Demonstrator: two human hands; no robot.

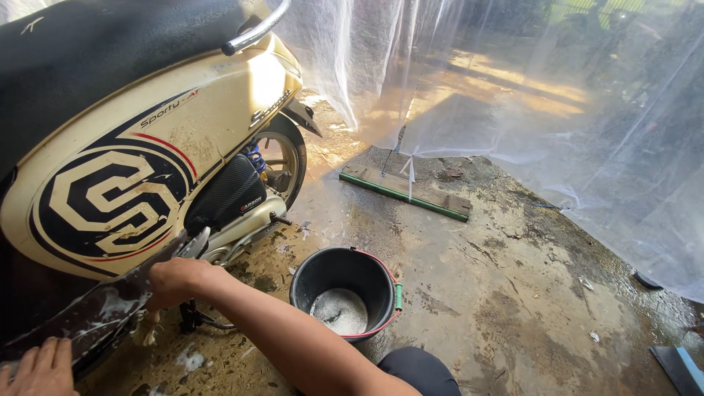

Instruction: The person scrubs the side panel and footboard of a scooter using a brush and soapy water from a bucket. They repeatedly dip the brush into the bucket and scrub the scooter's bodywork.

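A cream scooter with a black seat and a dark emblem on its side panel fills the left. My right hand reaches across and presses on the dark, soapy lower panel under the body, fingers curled; whether it holds a cloth is hidden. At the bottom left corner, my left hand rests flat on the same soapy panel. A black bucket with a red rim, a green handle grip and foamy water stands just right of my right forearm.
The rear wheel and blue shock spring sit behind the black engine cover. A wooden plank lies on the wet concrete floor. Clear plastic sheeting hangs along the back and right. My dark knee shows at the bottom centre.
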